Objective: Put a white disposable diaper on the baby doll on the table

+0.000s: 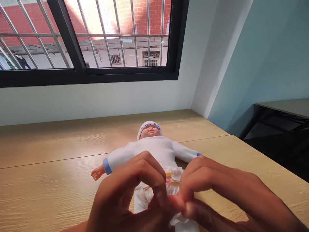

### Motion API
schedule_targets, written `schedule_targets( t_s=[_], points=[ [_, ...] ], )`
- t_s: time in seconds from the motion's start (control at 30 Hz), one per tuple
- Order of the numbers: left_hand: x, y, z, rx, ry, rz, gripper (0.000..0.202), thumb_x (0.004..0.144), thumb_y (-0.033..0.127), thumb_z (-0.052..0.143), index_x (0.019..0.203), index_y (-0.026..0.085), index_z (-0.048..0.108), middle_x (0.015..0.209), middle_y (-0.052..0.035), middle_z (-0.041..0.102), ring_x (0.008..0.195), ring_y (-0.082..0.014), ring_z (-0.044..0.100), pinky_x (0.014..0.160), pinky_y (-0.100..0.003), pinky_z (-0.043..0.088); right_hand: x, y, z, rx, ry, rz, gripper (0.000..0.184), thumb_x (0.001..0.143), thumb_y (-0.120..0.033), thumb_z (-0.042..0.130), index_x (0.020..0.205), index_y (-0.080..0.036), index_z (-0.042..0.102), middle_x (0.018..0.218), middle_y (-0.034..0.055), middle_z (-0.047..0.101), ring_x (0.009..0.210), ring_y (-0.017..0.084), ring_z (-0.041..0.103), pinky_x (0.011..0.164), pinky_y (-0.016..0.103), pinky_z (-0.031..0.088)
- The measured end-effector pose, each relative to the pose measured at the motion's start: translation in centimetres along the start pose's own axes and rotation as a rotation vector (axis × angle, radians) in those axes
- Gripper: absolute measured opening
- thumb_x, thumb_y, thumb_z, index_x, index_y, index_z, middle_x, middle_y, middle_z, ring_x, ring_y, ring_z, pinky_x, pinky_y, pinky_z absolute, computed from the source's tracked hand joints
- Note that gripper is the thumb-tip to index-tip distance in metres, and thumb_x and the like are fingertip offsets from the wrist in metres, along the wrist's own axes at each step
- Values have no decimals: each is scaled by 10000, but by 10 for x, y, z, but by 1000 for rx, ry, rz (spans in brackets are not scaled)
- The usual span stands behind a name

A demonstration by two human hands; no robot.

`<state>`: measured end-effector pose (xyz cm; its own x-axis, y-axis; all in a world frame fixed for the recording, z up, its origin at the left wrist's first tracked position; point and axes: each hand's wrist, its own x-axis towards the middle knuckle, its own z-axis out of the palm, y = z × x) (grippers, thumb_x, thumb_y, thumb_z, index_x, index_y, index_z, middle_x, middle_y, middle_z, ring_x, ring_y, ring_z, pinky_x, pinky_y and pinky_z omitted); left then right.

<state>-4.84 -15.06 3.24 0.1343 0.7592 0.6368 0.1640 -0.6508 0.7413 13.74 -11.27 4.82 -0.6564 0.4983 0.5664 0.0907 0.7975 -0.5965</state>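
Note:
A baby doll (154,151) lies on its back on a light wooden table (48,193), head toward the far side. It wears a white long-sleeved top with blue cuffs and a white cap with blue lettering reading "Happy Baby". My left hand (127,193) and my right hand (217,190) meet over the doll's middle, their fingers pinching the white fabric of a patterned diaper (172,178). Much of the diaper and the doll's legs are hidden behind my hands.
The table has a seam running across it and ends at a pale wall below a barred, black-framed window (120,38). A brick building stands outside. At the right, past the table's edge, stands a dark-framed grey table (282,108).

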Motion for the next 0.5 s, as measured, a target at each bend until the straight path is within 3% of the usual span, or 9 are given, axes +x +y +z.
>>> schedule_targets(
  t_s=[0.5],
  points=[
    [2, -3, 2, 15, -11, 26, 248, 786, 90, 654, 652, 188, 470, 659, 40, 535, 585, -88, 535, 529, -210, 460, 1, 0, -2, -8, -6, 5, 79, 874, -162, 618, 885, -236, 592, 816, -47, 657, 718, 85, 623, 668, 131, 519]
  ],
)
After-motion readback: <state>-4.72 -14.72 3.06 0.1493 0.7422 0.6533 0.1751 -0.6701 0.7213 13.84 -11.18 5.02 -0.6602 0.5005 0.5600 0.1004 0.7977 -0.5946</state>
